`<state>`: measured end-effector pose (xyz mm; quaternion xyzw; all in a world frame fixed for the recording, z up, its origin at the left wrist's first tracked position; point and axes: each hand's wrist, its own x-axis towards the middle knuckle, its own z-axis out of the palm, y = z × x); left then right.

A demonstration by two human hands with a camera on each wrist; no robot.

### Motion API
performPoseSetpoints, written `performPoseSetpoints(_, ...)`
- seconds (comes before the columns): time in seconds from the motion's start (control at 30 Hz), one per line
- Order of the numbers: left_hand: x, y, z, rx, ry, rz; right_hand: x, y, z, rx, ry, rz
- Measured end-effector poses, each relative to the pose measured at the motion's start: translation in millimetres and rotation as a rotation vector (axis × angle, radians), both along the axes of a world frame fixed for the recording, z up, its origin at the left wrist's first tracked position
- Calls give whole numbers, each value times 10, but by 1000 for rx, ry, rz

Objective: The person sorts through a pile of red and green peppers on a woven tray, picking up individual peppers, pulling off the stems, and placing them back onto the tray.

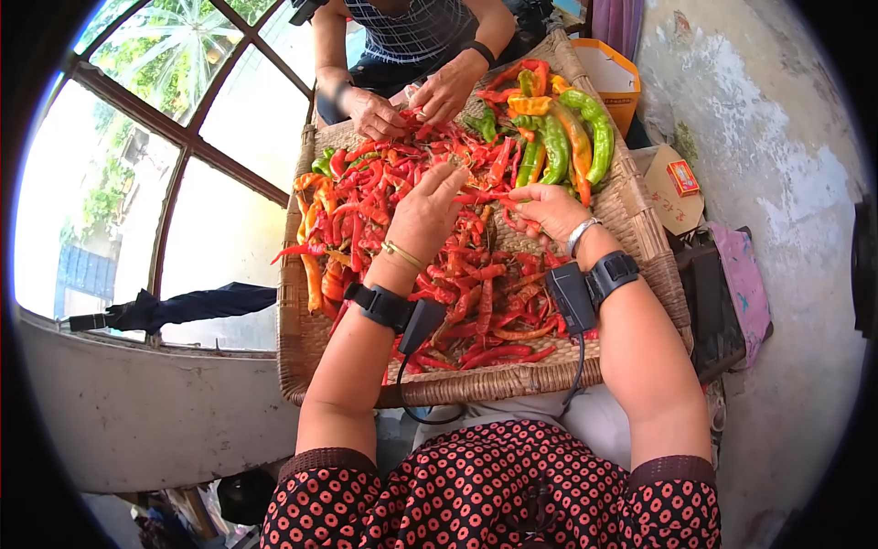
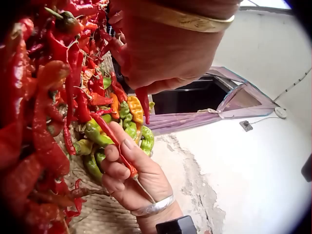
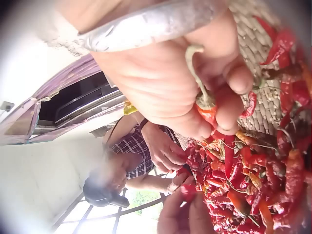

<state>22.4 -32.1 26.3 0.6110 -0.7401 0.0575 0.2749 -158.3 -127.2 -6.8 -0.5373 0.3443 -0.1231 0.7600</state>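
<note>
Red chili peppers (image 1: 476, 284) cover a woven tray (image 1: 663, 261). Above the heap, the right hand (image 1: 553, 212) pinches a red chili; in the left wrist view this chili (image 2: 127, 163) lies along the fingers, its long pale stem toward the wrist. The right wrist view shows its stem end (image 3: 205, 100) between thumb and fingers. Close by on the left is the left hand (image 1: 425, 215), its back to the head camera. A red pepper (image 2: 143, 103) hangs from its curled fingers in the left wrist view, and red shows between its fingertips in the right wrist view.
Across the tray, another person's hands (image 1: 444, 91) work among the peppers. Large green peppers (image 1: 556, 146) lie at the tray's far right, by an orange box (image 1: 617, 87). A folded umbrella (image 1: 215, 304) lies by the window at left; a wall (image 1: 777, 183) stands at right.
</note>
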Motion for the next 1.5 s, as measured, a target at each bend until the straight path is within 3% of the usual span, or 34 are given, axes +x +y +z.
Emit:
performPoseSetpoints(0.03, -20, -12, 38, -141, 19, 118, 3, -2, 8, -42, 34, -96)
performPoseSetpoints(0.07, -14, 11, 52, 18, 113, 172, 16, -13, -25, -68, 34, -147)
performPoseSetpoints(0.1, -15, 32, 46, 15, 112, 173, 26, -19, -15, -71, 33, -146)
performPoseSetpoints(0.17, -33, 60, -27, 129, 188, -68, 28, -31, -7, -108, 11, -59)
performPoseSetpoints(0.23, -167, 67, -37, -2, 150, -128, 47, 2, -24, -57, -25, 38)
performPoseSetpoints(0.3, -280, 116, 17, 380, 445, -164, 72, 63, -43, 45, -103, 231)
performPoseSetpoints(0.37, -250, 130, -80, 424, 550, -186, 71, 84, 14, 57, -107, 237)
performPoseSetpoints(0.43, -250, 149, -104, 649, 857, -153, 30, 89, 85, 134, -168, 249)
performPoseSetpoints(0.5, -199, 149, -61, 765, 803, -122, 4, 76, 111, 152, -208, 283)
performPoseSetpoints(0.6, -120, 119, 74, 902, 737, -25, 2, 68, 116, 114, -190, -168)
performPoseSetpoints(0.7, 95, 51, 2, 863, 743, 52, -75, -72, 21, 95, -148, -339)
performPoseSetpoints(0.77, 166, 17, -83, 467, 1195, 186, -84, -119, -15, 98, -153, -369)
performPoseSetpoints(0.83, 216, 24, -140, 451, 1068, 266, -62, -110, 15, 31, -104, -356)
performPoseSetpoints(0.9, 256, 23, -234, 261, 332, 140, -7, -95, -9, 19, -92, -323)
performPoseSetpoints(0.93, 226, 26, -255, 453, 356, 181, 11, -82, -34, -8, -39, -260)
performPoseSetpoints(0.97, 185, 36, -276, 458, 359, 182, 29, -65, -55, -34, 13, -197)
performPoseSetpoints(1.07, 57, 64, -306, 576, -105, 73, 62, -34, -98, -101, 63, -114)
performPoseSetpoints(1.17, -127, 82, -178, 691, -265, 125, 84, -15, -87, -131, 107, -41)
performPoseSetpoints(1.33, -230, 121, -202, 743, -269, 101, 63, 6, -97, -175, 128, -52)
performPoseSetpoints(1.5, -298, 215, -143, 872, -220, -128, 92, 10, -126, -227, 199, 57)
